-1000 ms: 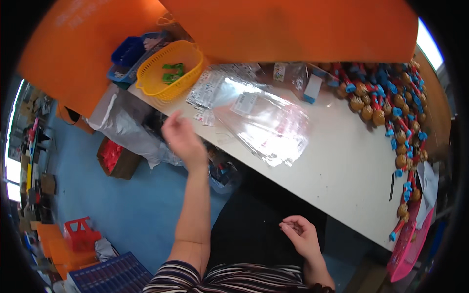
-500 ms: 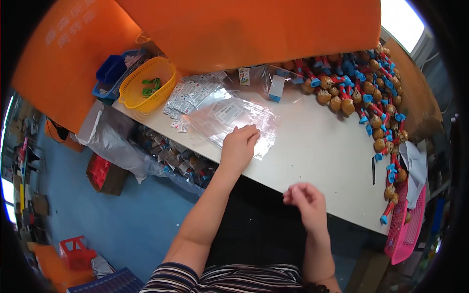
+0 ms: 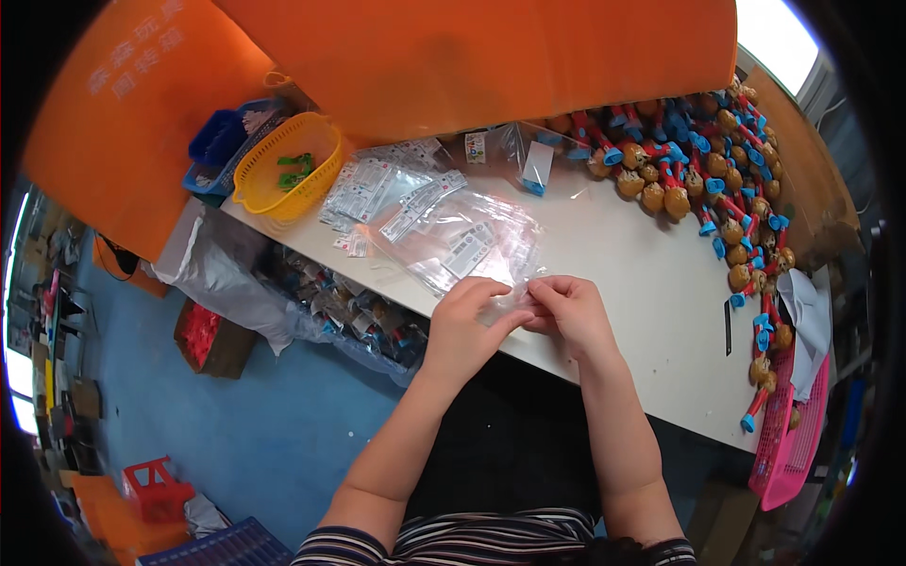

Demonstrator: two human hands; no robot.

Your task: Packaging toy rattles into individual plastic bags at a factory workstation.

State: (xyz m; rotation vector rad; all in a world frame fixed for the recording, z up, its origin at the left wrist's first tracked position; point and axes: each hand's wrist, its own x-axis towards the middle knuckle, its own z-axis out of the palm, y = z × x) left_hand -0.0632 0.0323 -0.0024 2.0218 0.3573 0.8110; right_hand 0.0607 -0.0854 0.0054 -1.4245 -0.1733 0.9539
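At the near edge of the table, both hands meet at the corner of a clear plastic bag with a white printed label. My right hand pinches the bag's near edge between thumb and fingers. Close against it, my left hand has its fingers curled over the same edge, the thumb reaching toward the right fingertips. More clear bags lie flat beneath, beside a pile of small white printed packets. Some of the bag's edge is hidden by my fingers.
A yellow basket holding green pieces stands at the back left, by blue bins. Figures with brown heads and red-and-blue parts heap along the right. A small blue-and-white box stands behind the bags; a pink basket sits far right.
My right hand has moved up and left from the table's edge to the bag. My left hand has drawn nearer, and the labelled bag has shifted toward me.
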